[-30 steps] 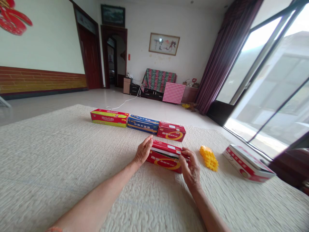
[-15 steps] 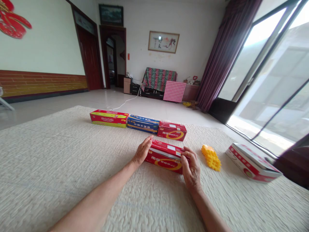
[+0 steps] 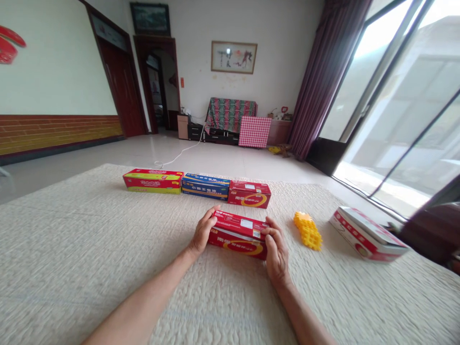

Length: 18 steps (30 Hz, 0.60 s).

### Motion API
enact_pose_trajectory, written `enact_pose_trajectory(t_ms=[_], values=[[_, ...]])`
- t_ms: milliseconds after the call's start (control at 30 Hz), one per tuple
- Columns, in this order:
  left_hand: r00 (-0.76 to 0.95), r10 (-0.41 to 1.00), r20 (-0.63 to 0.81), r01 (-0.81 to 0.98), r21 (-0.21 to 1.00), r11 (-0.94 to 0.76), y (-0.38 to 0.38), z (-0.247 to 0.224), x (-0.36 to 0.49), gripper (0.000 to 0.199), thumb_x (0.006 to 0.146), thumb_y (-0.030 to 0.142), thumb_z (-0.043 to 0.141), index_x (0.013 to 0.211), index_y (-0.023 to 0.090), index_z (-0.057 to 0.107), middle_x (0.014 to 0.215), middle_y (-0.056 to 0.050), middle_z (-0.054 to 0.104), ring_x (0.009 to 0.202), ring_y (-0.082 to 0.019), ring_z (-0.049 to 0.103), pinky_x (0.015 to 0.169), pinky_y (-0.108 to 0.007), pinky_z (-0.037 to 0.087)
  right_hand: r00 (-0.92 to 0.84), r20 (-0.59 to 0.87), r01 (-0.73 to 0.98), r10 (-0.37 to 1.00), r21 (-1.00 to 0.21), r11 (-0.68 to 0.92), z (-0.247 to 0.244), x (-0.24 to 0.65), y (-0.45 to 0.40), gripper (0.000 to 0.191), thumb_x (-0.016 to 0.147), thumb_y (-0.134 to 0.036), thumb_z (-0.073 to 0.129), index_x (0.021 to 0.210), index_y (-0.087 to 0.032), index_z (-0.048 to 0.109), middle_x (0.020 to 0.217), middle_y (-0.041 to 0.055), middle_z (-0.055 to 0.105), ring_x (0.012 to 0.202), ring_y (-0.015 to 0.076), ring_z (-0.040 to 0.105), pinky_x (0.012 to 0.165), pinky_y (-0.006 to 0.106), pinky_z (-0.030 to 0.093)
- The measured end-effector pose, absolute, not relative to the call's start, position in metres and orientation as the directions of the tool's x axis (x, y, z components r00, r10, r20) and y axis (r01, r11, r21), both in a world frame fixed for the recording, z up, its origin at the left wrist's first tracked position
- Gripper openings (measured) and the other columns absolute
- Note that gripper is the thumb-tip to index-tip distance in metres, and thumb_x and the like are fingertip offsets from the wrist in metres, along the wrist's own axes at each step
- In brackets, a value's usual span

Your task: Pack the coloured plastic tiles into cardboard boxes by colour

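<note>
Nearer red box (image 3: 235,235) between left hand (image 3: 201,233) and right hand (image 3: 277,254), hands curled around its ends

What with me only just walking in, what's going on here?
A person's left hand and right hand hold a red battery box, one at each end. Its lid is down, though a narrow gap seems to show along the front edge. Just beyond stands a row: a red-and-yellow battery box, a blue battery box and a second red box. To the right are a yellow plastic lattice piece and a white-and-red carton, all on a cream quilted cover.
</note>
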<state>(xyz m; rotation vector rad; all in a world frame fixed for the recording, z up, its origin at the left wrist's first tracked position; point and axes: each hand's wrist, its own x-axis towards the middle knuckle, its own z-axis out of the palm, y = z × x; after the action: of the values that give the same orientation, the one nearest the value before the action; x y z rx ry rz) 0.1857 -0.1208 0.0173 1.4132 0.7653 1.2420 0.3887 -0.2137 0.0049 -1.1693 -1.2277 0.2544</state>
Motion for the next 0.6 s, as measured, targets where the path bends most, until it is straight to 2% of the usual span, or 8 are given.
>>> enact_pose_trajectory(t_ms=[300, 433, 533, 600], values=[[0.226, 0.938, 0.262, -0.144, 0.962, -0.233, -0.118, 0.011, 0.188, 0.052, 0.079, 0.035, 0.046, 0.127, 0.015, 0.052, 0.113, -0.006, 0.067, 0.098, -0.024, 0.062, 0.087, -0.033, 0.045, 0.380, 0.582, 0.403, 0.719, -0.804, 0.438, 0.008, 0.390, -0.214, 0.015, 0.088, -0.029, 0.042, 0.084, -0.022, 0.055, 0.134, 0.0078, 0.047, 0.124, 0.0243, 0.043, 0.102, 0.046, 0.033], [0.224, 0.936, 0.270, -0.126, 0.961, -0.247, -0.116, 0.009, 0.187, 0.052, 0.080, 0.035, 0.046, 0.127, 0.015, 0.052, 0.118, -0.007, 0.065, 0.108, -0.025, 0.059, 0.092, -0.033, 0.043, 0.353, 0.598, 0.429, 0.720, -0.787, 0.443, 0.007, 0.390, -0.215, 0.016, 0.089, -0.028, 0.039, 0.086, -0.022, 0.053, 0.135, 0.0082, 0.045, 0.124, 0.0242, 0.043, 0.102, 0.046, 0.033], [0.227, 0.936, 0.268, -0.095, 0.963, -0.253, -0.117, 0.010, 0.186, 0.052, 0.080, 0.036, 0.046, 0.127, 0.015, 0.053, 0.121, -0.007, 0.064, 0.112, -0.026, 0.057, 0.096, -0.034, 0.041, 0.269, 0.626, 0.513, 0.732, -0.737, 0.441, 0.014, 0.394, -0.220, 0.011, 0.088, -0.029, 0.042, 0.090, -0.023, 0.051, 0.138, 0.0097, 0.041, 0.123, 0.0245, 0.043, 0.100, 0.045, 0.035], [0.231, 0.933, 0.274, -0.085, 0.961, -0.262, -0.117, 0.011, 0.186, 0.052, 0.081, 0.037, 0.046, 0.127, 0.015, 0.053, 0.122, -0.007, 0.063, 0.113, -0.026, 0.056, 0.097, -0.034, 0.041, 0.147, 0.626, 0.602, 0.766, -0.671, 0.433, 0.025, 0.399, -0.224, 0.010, 0.085, -0.029, 0.049, 0.093, -0.023, 0.049, 0.138, 0.0109, 0.040, 0.122, 0.0256, 0.044, 0.098, 0.044, 0.037]])
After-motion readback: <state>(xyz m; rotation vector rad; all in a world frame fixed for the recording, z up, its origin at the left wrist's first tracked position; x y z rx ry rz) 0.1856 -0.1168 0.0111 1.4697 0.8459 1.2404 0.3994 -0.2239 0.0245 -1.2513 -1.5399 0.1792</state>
